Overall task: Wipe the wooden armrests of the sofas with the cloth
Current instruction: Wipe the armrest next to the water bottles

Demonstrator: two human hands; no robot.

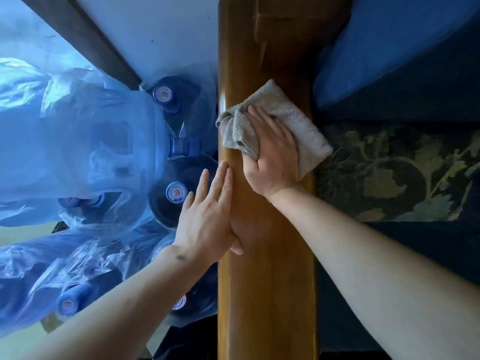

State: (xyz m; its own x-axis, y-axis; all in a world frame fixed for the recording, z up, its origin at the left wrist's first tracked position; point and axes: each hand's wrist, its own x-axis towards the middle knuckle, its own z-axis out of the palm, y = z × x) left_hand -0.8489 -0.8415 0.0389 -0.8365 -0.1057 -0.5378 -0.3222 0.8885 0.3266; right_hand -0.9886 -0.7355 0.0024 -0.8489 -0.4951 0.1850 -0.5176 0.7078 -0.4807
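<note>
Blurring under crinkled clear plastic wrap (65,141), the blue round-capped water jugs (179,192) left of the glossy brown wooden armrest (267,294) are hard to count. Against that armrest's left edge the left hand (207,216) is resting flat, fingers straight. On its top the right hand (272,154) is pressing open-palmed on the rumpled grey terry cloth (291,118), partly covering it. Right of it, the dark floral sofa cushion (394,172) is running out of view.
</note>
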